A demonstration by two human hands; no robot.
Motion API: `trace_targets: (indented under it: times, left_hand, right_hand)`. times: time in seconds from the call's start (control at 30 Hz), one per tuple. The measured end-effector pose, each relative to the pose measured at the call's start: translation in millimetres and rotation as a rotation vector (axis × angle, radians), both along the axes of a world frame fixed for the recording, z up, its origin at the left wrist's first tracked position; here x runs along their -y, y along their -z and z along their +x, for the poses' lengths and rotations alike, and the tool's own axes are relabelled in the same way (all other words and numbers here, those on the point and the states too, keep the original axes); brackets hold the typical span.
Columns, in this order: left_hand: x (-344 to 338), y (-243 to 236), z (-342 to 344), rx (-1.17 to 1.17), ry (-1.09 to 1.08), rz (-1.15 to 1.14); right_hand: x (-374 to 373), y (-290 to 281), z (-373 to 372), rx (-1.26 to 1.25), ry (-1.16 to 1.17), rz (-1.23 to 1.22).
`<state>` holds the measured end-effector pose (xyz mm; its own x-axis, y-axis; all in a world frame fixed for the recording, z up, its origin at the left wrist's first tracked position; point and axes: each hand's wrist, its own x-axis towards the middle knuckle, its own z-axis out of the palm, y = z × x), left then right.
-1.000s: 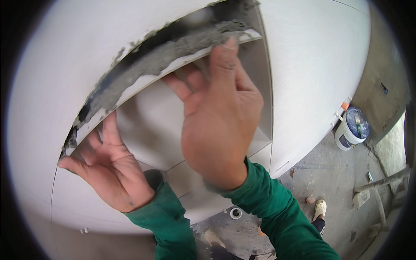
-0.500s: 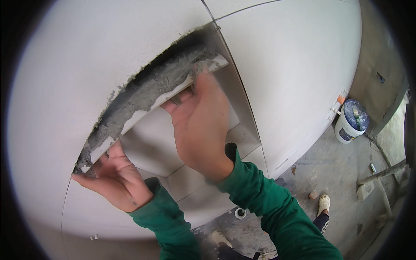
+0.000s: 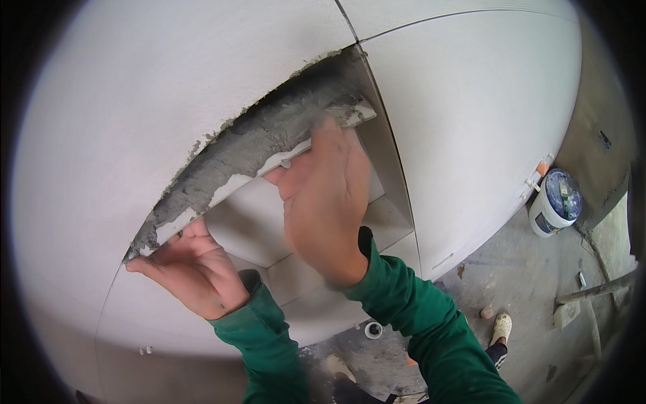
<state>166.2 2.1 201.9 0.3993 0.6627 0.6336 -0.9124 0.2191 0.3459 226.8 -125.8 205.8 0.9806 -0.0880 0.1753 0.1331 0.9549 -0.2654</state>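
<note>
Since the frame one second earlier, the tile strip (image 3: 225, 190) has closed in on the upper rim of the niche (image 3: 252, 222): the dark gap above your left fingers has narrowed, and the strip's left end now lies close to the rim. Your view has also shifted, so that a crossing of joints shows above your right fingers.

Note the position of the strip: it spans the top of the niche at a slant, above the fingers of both hands, carrying a rough layer of grey mortar (image 3: 222, 165) on its upper face. Your left hand (image 3: 188, 273) holds the left end, thumb at the corner and fingers bent under the strip. Your right hand (image 3: 326, 195) holds it nearer the right end, thumb raised against the mortared edge and fingers underneath. Your fingertips are partly hidden, so their exact contact cannot be told.

Below your fingers lies the pale interior of the niche. To the right of your right fingers stands a large white wall tile (image 3: 484, 135). Farther right and lower, well apart from your fingers, a white bucket (image 3: 548, 209) with a blue top stands on the grey floor (image 3: 525, 283). Below your right fingers, a small white cup (image 3: 373, 330) sits on the floor near your green sleeve (image 3: 431, 337).
</note>
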Motion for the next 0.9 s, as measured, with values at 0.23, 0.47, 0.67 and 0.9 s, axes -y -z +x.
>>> trace_targets:
  times: [0.23,0.47,0.67,0.9]
  left_hand:
    - [-10.6,7.1,0.9,-0.014,-0.018,0.076]
    - [-1.9,1.2,4.4,0.005,-0.080,0.075]
    - [0.2,0.1,7.7,0.018,-0.021,0.105]
    - [-34.1,4.8,8.6,0.181,0.547,0.478]
  right_hand:
    - [-7.1,13.8,7.5,0.041,0.153,-0.112]
    - [-5.1,8.4,8.1,0.040,0.123,-0.160]
    - [-6.2,5.3,10.6,0.125,0.198,-0.188]
    - [-15.8,5.9,21.5,0.192,0.332,-0.151]
